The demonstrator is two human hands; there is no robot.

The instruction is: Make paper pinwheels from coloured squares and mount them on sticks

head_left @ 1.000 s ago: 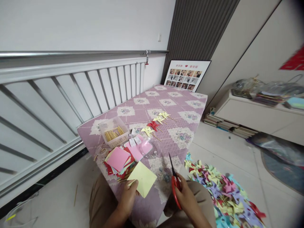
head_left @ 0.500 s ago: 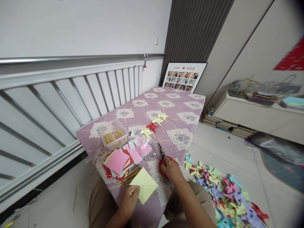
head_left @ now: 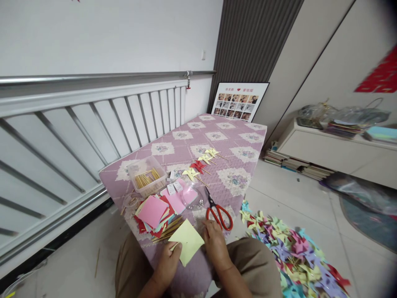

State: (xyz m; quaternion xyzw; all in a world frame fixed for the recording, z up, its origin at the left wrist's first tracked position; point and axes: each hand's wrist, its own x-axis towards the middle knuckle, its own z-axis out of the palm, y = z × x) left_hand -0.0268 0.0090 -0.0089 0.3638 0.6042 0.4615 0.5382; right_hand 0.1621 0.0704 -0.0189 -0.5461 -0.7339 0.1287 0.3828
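Observation:
My left hand (head_left: pixel 169 260) pinches the left corner of a square of pale yellow paper (head_left: pixel 187 243), thumb on top. The square has a small mark at its middle. At its right corner is my right hand (head_left: pixel 214 243), with bent, loosely parted fingers; whether they touch the paper is hard to see. Red-handled scissors (head_left: pixel 219 213) lie on the cloth just beyond that hand, blades pointing away from me. Thin wooden sticks (head_left: pixel 167 229) lie beside the yellow square, partly under a stack of coloured paper squares (head_left: pixel 152 212).
A clear plastic box (head_left: pixel 148 176) holds short sticks. Pinwheels (head_left: pixel 197 166), yellow and red, lie in a row on the patterned tablecloth (head_left: pixel 237 179). Small silvery pieces (head_left: pixel 198 204) rest near pink paper. Many pinwheels (head_left: pixel 291 252) are heaped on the floor at right.
My right hand has let go of the scissors, leaving them on the table, and has moved left and toward me to the yellow paper. My left hand keeps its hold.

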